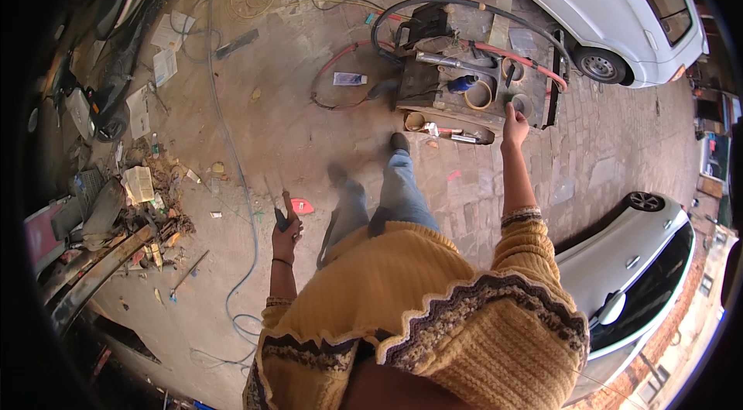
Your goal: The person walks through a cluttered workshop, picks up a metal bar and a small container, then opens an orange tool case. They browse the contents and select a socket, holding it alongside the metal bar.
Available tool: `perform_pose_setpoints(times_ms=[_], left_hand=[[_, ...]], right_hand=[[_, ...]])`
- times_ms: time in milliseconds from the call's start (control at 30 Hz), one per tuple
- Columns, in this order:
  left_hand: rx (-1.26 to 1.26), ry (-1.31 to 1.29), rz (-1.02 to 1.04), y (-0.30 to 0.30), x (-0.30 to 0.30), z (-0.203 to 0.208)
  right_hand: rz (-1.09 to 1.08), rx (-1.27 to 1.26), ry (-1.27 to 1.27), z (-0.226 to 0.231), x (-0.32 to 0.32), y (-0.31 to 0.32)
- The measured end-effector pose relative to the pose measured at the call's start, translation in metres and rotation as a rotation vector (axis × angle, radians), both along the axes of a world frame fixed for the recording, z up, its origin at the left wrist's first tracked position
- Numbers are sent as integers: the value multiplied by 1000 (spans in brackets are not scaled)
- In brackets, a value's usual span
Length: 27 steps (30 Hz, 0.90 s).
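Observation:
My left hand (287, 235) hangs over the floor at my side. Its fingers are closed around a dark-handled tool (281, 219) with a thin blurred shaft; its exact kind is unclear. Ahead on the right, my right hand (515, 128) reaches to the top of a worn work cart (433, 100). Its fingertips are pinched at the rim of a round grey roll (521, 105). Nearby on the cart lie a tan tape roll (478, 106), a second tan roll (508, 75), a blue bottle (463, 84) and a silver tube-shaped tool (449, 63).
A thick black hose (464, 1) and a red cable (511, 51) loop over the cart. White cars (619, 7) stand far right, with a silver-white car (619, 263) nearer. A scrap heap (139, 216) lies left, and a blue hose (232, 147) crosses the floor.

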<state>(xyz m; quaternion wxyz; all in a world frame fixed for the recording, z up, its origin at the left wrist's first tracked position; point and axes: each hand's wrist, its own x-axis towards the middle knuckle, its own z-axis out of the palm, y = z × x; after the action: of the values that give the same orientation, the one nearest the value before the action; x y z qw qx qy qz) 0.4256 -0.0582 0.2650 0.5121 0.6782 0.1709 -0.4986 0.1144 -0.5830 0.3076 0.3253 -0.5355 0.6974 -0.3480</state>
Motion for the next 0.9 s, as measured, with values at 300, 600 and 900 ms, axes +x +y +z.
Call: perform_pose_setpoints(times_ms=[300,600,900], left_hand=[[-384,-19,-172,-215,-59,94],[-450,-551,-1005,-372,-144,109],[-373,-716,-899,-362,-110,116]], right_hand=[[842,677,-449,36,77,117],[478,891,-1003,70,53,76],[224,593,-333,60,-107,4]])
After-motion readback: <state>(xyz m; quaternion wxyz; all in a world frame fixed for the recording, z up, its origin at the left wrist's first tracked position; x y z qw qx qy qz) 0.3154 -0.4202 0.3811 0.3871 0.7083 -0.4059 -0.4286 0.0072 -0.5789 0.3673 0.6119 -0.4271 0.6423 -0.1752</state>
